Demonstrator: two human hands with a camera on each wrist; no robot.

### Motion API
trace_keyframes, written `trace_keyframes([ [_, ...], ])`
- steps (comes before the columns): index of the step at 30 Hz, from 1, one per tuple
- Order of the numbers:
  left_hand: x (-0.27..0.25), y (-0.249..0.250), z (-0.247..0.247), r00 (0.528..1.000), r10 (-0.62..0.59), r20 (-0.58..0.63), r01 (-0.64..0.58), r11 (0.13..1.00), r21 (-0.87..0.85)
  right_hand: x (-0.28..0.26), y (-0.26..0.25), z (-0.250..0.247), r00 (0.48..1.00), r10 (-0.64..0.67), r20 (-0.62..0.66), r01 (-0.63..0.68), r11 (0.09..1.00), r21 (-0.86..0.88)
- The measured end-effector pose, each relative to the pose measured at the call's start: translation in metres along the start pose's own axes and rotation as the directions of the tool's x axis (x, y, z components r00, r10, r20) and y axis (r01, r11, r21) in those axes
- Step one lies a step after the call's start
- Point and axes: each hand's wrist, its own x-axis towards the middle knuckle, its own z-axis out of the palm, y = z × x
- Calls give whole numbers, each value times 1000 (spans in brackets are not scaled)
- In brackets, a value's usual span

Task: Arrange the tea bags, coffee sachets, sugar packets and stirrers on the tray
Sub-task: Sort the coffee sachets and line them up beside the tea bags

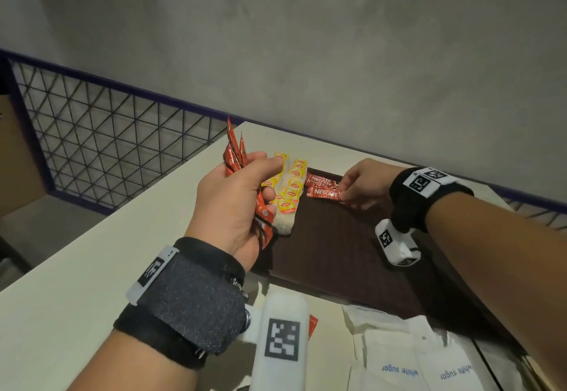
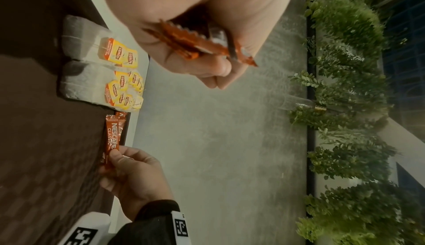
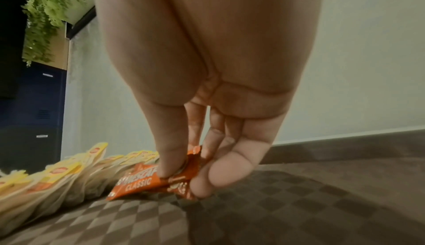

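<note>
Laying coffee sachet (image 1: 323,193) on tray (image 1: 343,246), pinched by right hand (image 1: 365,183) (left hand (image 1: 236,200) gripping spare sachets (image 1: 234,154)); next: release, align beside tea bags (image 1: 290,189).

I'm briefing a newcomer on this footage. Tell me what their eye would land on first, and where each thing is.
First, the left hand raised over the table's left side, gripping a fan of red coffee sachets. Next, the right hand pinching a Nescafe sachet at the far edge of the dark tray, beside the yellow-tagged tea bags. White sugar packets lie nearest the camera.
</note>
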Motion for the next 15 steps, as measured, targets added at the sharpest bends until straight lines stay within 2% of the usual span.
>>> trace_keyframes([
  [4, -1, 0, 1, 1000, 3, 4, -3, 1000, -6, 8, -3, 6, 1000, 0, -7, 0, 999, 52],
  [15, -3, 0, 2, 1000, 4, 5, -4, 1000, -6, 10, -12, 11, 998, -3, -70, 0, 999, -37],
])
